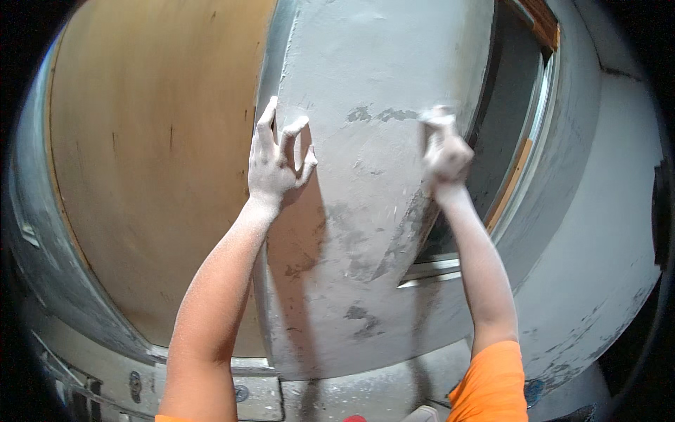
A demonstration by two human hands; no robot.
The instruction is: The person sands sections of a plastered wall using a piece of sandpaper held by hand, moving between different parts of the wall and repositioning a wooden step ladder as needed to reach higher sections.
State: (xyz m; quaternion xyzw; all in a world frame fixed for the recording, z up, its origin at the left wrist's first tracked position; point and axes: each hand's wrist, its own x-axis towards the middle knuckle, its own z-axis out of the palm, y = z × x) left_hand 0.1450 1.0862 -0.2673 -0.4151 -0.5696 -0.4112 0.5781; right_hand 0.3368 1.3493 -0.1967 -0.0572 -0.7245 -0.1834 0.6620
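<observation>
My left hand (273, 166) is coated in pale dust. Its fingers are spread, with the tips at the grey plastered wall (380, 63) beside the edge of a brown wooden panel (158, 141). Farther right, my right hand (448, 153) is closed and smeared by motion against the same wall, near the edge of a recessed window opening (508, 91). Whatever it may hold is hidden by the fingers and the blur. Dark rough patches (383, 114) mark the plaster between the two hands.
A pale metal sill (430, 270) borders the bottom of the window opening, and a wooden strip (508, 186) runs along its right side. The floor (344, 380) is spattered with white. A light shoe (422, 415) shows at the lower edge.
</observation>
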